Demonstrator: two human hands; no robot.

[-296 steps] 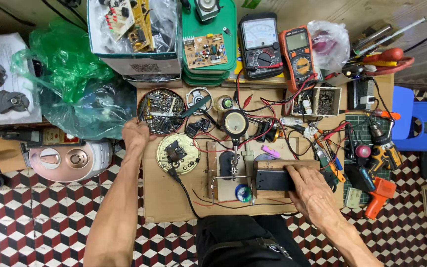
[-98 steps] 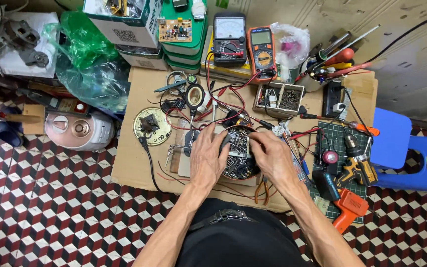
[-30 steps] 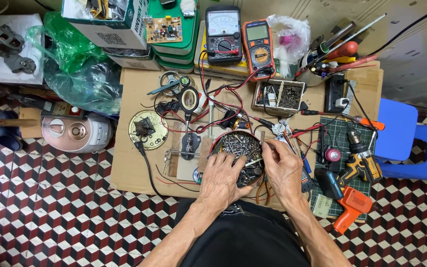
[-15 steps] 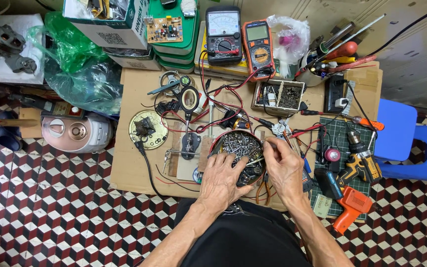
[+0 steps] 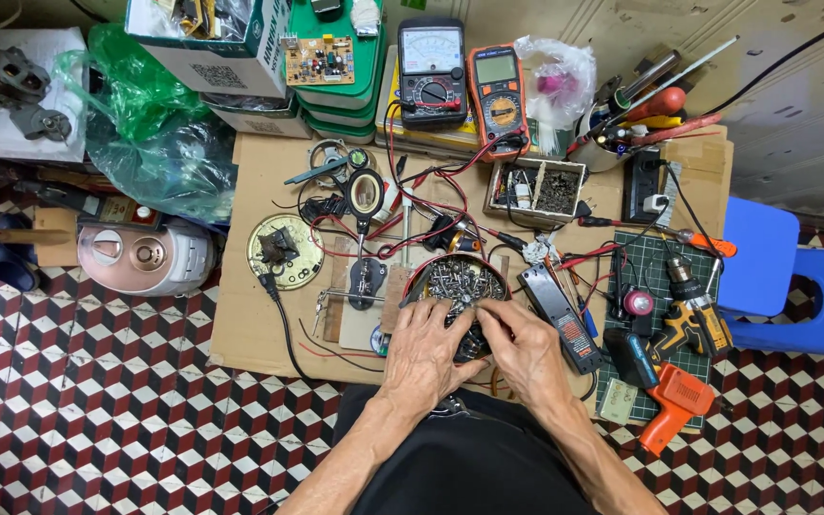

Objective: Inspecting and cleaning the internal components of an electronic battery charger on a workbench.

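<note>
Two bare hands meet over a round tin of screws (image 5: 458,284) that sits near the front middle of the cardboard-topped bench (image 5: 259,324). The left hand (image 5: 423,351) lies flat on the near left part of the tin, palm down, fingers spread loosely and reaching in among the small metal pieces; its grip is open and closes on nothing that can be seen. The right hand (image 5: 525,345) comes in from the near right, with its fingers bent and drawn together at the tin's near edge, close to the left hand's fingertips. Whether those bent fingers pinch a screw cannot be told, since the fingertips and the pieces are too small to separate.

Just right of the tin, touching or almost touching the right hand's outer side, lies a long black device with a label (image 5: 561,317). Left of the tin stand a small magnifier on a stand (image 5: 366,195) and a round brass-coloured disc with a black cable (image 5: 284,250). Behind the tin run red and black test leads (image 5: 431,195), which go back to two multimeters (image 5: 464,81) at the far edge. To the right, on a green cutting mat (image 5: 655,277), lie a cordless drill (image 5: 693,310) and an orange tool (image 5: 674,405).
</note>
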